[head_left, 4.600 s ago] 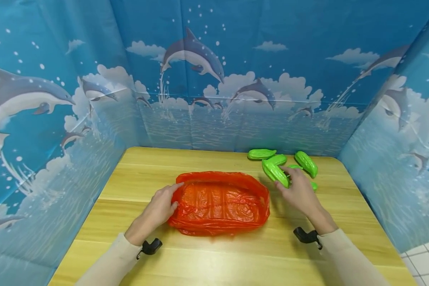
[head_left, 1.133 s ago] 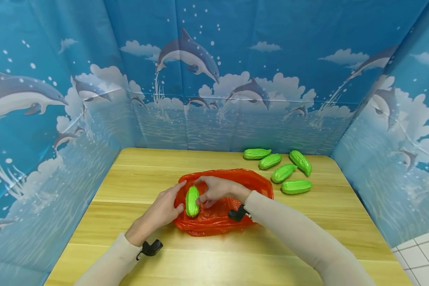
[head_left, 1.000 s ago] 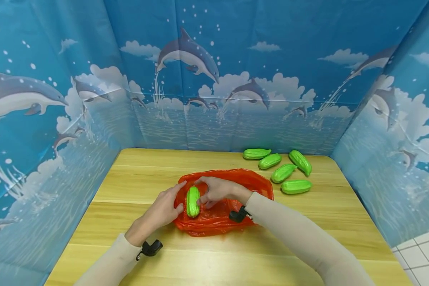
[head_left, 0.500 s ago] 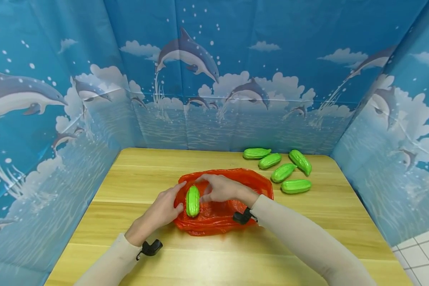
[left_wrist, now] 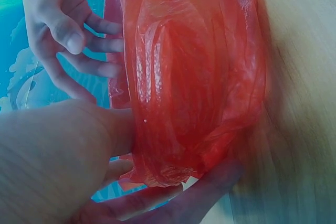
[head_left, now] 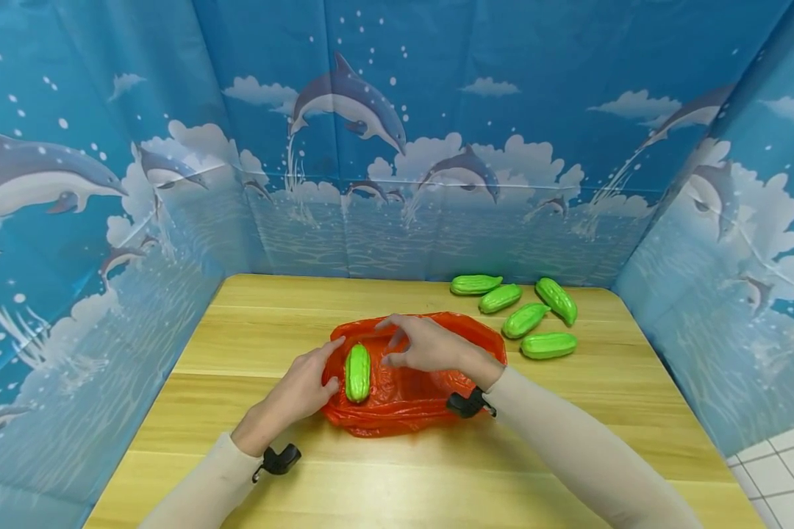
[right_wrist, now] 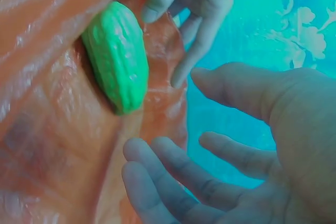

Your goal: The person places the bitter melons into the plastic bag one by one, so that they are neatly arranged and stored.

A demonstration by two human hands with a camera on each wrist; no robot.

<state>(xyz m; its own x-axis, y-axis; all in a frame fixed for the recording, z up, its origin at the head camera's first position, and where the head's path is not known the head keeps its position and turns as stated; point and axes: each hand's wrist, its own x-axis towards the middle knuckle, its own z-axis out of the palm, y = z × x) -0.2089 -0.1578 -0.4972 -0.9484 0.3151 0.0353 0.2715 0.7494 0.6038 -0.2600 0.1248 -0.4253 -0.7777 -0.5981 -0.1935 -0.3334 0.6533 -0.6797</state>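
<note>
A red plastic bag [head_left: 410,411] lies spread open on the table, its wrinkled rim standing up around it. Inside near its left end lies one ribbed green bitter melon [head_left: 358,372], lengthwise toward me. My left hand [head_left: 298,386] holds the bag's left end, thumb and index finger at the rim; in the left wrist view its fingers [left_wrist: 173,205] reach along the outside. Over the bag's middle, my right hand [head_left: 430,345] hovers with fingers loosely bent and parted. The right wrist view shows a gap between its fingertips and the melon [right_wrist: 119,59].
Several more bitter melons lie at the back right of the wooden table [head_left: 397,485], including one [head_left: 548,345] close to the bag's right end. A blue dolphin-print curtain [head_left: 397,228] encloses the back and both sides.
My right hand carried a bitter melon from the back-right group into the bag, let it go at the left end, and has since drawn back rightward. The left hand stays at the bag's end.
</note>
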